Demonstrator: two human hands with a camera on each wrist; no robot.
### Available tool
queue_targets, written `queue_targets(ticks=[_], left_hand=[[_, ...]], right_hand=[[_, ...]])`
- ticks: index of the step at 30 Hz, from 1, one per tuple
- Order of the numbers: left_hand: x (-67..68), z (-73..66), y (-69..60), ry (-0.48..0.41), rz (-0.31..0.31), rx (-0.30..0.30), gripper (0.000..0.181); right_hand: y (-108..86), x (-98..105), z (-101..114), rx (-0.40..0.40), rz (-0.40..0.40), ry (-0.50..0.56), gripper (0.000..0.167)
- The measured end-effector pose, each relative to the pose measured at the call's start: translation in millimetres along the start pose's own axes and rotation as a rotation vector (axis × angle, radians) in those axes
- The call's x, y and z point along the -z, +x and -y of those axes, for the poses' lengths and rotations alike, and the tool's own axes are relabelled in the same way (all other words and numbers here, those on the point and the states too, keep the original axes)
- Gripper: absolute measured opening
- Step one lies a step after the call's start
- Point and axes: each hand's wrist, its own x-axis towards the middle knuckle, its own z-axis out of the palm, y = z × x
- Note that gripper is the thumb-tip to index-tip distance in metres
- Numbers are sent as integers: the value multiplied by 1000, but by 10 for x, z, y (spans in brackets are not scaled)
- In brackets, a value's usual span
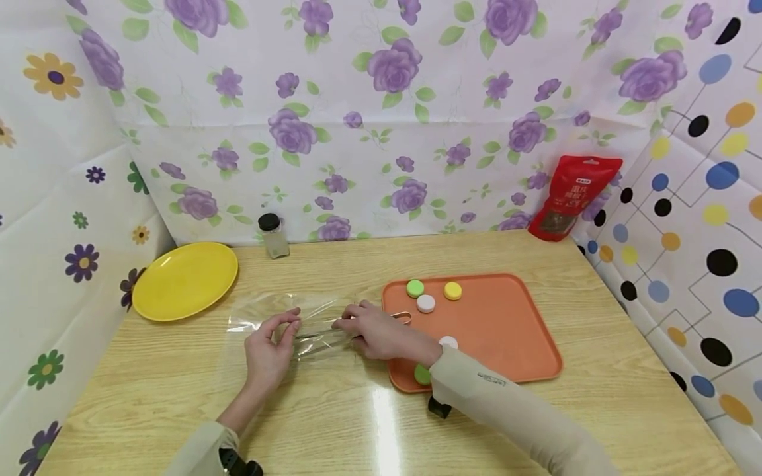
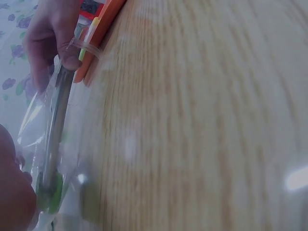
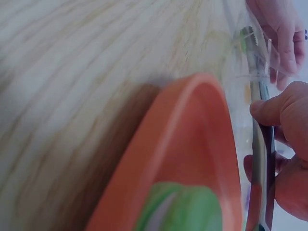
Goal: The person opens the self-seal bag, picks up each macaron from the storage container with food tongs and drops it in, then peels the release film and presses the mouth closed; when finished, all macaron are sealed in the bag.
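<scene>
across the middle of the desk, left of the orange tray, i've got a clear bag w/ metal tongs running into it from the tray side. a green macaron shows at the tong tips, inside the bag afaict, nr the left hand. left hand: thumb & forefinger pinching the bag film. right hand: thumb & fingers curled round the tong arms, pinching them; the looped end pokes out over the tray's left edge.

to do this well, imo: squeeze lightly, as the shells prob crack; lift the film w/ the left hand so the tips don't snag; rest the macaron deep in the bag b4 easing the arms apart, then draw the tongs straight back, same line. mind the right sleeve: it crosses the tray's front edge, close by a white macaron & a darker green one. a yellow macaron sits nr the back left corner, well clear of that arm.
</scene>
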Motion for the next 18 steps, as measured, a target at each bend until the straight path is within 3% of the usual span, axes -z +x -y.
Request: queue_targets(ticks=[7,13,18], left_hand=[[-20,-19,5,-18,-24,-36,14],[-17,-40,7,-3,-31,16,13],[-27,-22,-4,-5,-32,30,13]], right_hand=[[62,-20,23,5,-7,-3,43],[98,-24,57,-21,14,-14,42],[123,-54,78,3,10,-17,42]])
